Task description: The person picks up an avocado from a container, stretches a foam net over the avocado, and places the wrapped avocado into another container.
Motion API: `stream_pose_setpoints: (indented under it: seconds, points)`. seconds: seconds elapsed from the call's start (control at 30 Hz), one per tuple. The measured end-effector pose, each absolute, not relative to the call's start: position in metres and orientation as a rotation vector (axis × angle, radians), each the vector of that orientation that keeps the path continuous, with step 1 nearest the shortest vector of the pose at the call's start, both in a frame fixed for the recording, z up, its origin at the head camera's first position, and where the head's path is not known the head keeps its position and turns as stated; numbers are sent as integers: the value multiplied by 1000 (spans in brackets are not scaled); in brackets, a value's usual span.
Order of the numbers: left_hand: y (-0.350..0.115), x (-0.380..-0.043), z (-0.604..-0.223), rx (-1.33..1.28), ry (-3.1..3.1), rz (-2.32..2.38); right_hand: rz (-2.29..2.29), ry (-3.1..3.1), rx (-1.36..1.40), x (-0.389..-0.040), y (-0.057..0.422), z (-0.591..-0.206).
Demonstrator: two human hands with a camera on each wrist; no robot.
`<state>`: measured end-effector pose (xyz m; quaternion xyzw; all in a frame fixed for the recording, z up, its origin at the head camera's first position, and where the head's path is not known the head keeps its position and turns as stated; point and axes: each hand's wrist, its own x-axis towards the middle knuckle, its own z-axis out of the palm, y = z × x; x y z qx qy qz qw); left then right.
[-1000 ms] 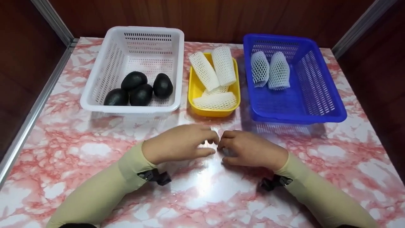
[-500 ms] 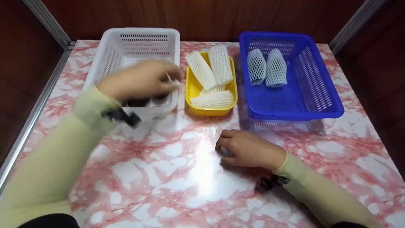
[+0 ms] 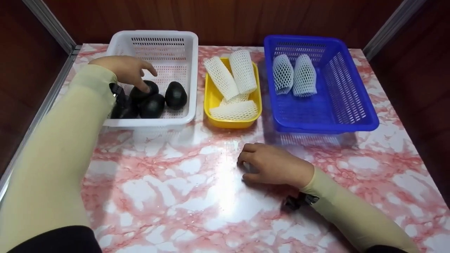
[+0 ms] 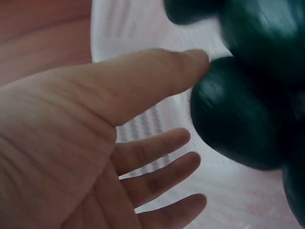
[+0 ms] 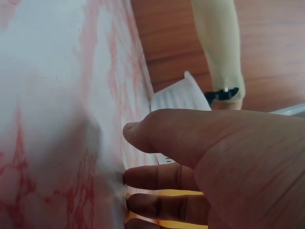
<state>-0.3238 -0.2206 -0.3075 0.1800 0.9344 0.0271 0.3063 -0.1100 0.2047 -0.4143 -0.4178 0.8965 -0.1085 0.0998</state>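
My left hand (image 3: 126, 70) is over the left part of the white basket (image 3: 195, 80), its fingers spread and holding nothing. Several dark avocados (image 3: 176, 95) lie near the basket's front. In the left wrist view, the thumb (image 4: 190, 67) is at the edge of one avocado (image 4: 233, 114), and I cannot tell if it touches. The other fingers (image 4: 162, 181) stand apart from that fruit. My right hand (image 3: 274, 163) rests on the table with loosely bent fingers and nothing in them. White foam net sleeves (image 3: 233, 110) lie in a yellow bin (image 3: 232, 123) between the two baskets.
A blue basket (image 3: 327, 128) stands at the right, with two net-wrapped pieces (image 3: 304, 75) along its left side. The marbled table (image 3: 168, 196) meets a dark wooden wall (image 3: 228, 21) behind the containers. Metal rails (image 3: 45, 24) run along the sides.
My left hand has gone from the table's middle, beside the right hand, up and left into the white basket over the avocados. My right hand has stayed in place.
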Motion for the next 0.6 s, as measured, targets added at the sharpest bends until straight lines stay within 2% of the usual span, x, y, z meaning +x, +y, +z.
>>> stream_pose_setpoints:
  seconds: [0.27, 0.6]
  points:
    - [-234, -334, -330, 451, 2425, 119, -330, 2658, -1230, -110, 203, -414]
    - [-234, -333, -338, 438, 2416, 175, -338, 2656, -1247, -111, 204, -414]
